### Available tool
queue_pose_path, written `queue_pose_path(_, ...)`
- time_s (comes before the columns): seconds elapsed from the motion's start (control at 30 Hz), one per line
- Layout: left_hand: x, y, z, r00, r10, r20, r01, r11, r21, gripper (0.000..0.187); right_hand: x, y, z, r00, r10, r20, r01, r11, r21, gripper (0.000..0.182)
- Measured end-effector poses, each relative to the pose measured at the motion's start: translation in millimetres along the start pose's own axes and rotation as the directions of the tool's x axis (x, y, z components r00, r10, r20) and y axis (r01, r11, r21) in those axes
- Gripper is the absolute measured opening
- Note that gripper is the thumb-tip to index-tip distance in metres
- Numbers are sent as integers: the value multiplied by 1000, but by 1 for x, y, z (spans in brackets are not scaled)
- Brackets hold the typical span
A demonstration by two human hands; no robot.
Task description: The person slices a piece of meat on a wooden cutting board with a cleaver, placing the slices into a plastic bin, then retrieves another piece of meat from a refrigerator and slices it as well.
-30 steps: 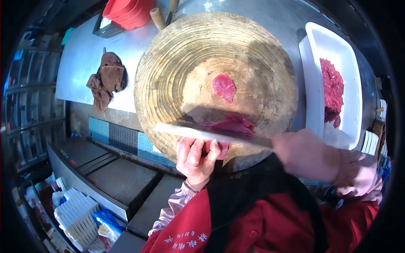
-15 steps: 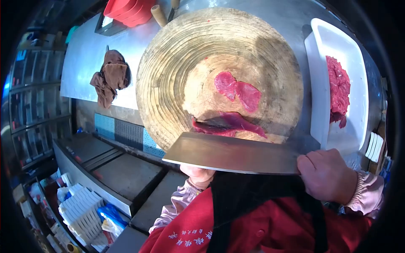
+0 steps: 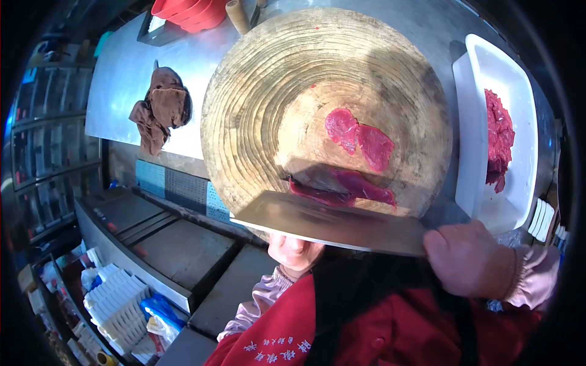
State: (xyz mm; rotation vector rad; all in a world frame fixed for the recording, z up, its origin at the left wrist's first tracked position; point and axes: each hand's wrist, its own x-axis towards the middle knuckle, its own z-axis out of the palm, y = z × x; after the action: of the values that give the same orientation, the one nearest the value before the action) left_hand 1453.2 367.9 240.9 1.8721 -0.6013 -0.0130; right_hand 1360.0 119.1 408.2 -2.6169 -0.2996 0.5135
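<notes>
My right hand (image 3: 467,253) is wrapped round the handle end of a wide cleaver (image 3: 336,226), whose blade stretches left across the near edge of the round wooden chopping block (image 3: 250,110). Partly behind the blade, my left hand (image 3: 295,251) shows only in part, and its fingertips are hidden. Just beyond the blade, a strip of red meat (image 3: 366,188) lies on the block. Two thin joined slices of meat (image 3: 360,137) lie flat nearer the block's middle. To the right, a white tub (image 3: 519,177) holds a heap of red meat (image 3: 499,134).
A brown cloth (image 3: 166,110) lies on the metal table (image 3: 116,91) left of the block. Red containers (image 3: 190,13) and a wooden handle (image 3: 237,16) are at the back. Stacked white trays (image 3: 119,308) and a blue bag (image 3: 160,310) sit at the lower left.
The block, meat and tub have shifted slightly right in view. The cleaver's blade is tilted more, and more of my left hand shows below it.
</notes>
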Motion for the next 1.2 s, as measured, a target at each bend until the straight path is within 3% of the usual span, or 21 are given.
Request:
queue_pose_path(0.03,4,7,3,996,91,-1,-88,968,237,22,-8,-2,-3,999,33,36,-32,998,-48,15)
queue_pose_path(0.1,9,4,-1,997,74,27,-77,983,169,32,0,-4,-5,994,76,77,-69,993,-94,15)
queue_pose_path(0.17,20,7,-3,969,240,52,-245,951,189,39,25,-2,5,994,78,82,-82,996,42,14)
queue_pose_path(0.23,30,16,-4,970,239,41,-241,933,268,45,59,0,16,984,-128,-127,136,989,58,12)
queue_pose_path(0.33,28,18,-1,973,230,-4,-222,943,247,44,73,-16,15,1000,22,-10,-22,1000,1,10)
queue_pose_path(0.37,26,17,1,971,240,-5,-231,941,246,44,65,-15,19,1000,23,-19,-24,1000,-4,10)
queue_pose_path(0.43,26,10,2,956,286,-59,-263,932,249,43,40,-8,29,970,-75,-233,64,996,-57,11)
queue_pose_path(0.5,31,17,1,972,232,-39,-216,947,239,36,9,4,24,985,-51,-167,43,998,-51,13)
queue_pose_path(0.57,32,16,3,961,275,-39,-257,934,246,28,-8,15,21,983,184,-25,-183,982,39,13)
queue_pose_path(0.6,33,19,3,954,297,-38,-278,928,247,23,-9,17,23,983,183,-30,-181,983,41,13)
queue_pose_path(0.67,32,23,2,950,308,-41,-288,922,259,23,-7,18,27,904,303,-302,-287,953,97,13)
queue_pose_path(0.83,11,12,6,961,261,-95,-222,927,303,24,-19,3,18,977,119,-175,-120,993,4,10)
queue_pose_path(0.9,6,7,4,991,113,-73,-110,993,51,26,-26,0,17,990,58,-131,-60,998,-12,10)
queue_pose_path(0.93,5,7,-4,962,269,-49,-249,934,257,29,-29,-2,15,993,39,-113,-45,998,-46,11)
queue_pose_path(0.97,1,5,-3,964,262,-50,-241,934,262,29,-32,-3,13,995,22,-94,-29,996,-80,11)
queue_pose_path(1.03,-10,0,2,991,-5,-137,9,1000,27,26,-34,-1,12,997,27,-79,-33,996,-77,11)
queue_pose_path(1.07,2,4,-7,956,290,30,-285,908,306,24,-32,0,10,997,36,-67,-42,996,-78,11)
queue_pose_path(1.1,0,-1,-12,959,283,30,-278,910,309,24,-28,1,10,998,34,-60,-39,997,-73,11)
queue_pose_path(1.17,-7,-14,-20,986,111,126,-121,990,76,24,-16,2,8,999,20,-41,-22,998,-55,11)
queue_pose_path(1.2,-8,-15,-21,986,108,128,-119,990,80,24,-3,3,12,999,18,-41,-20,999,-50,11)
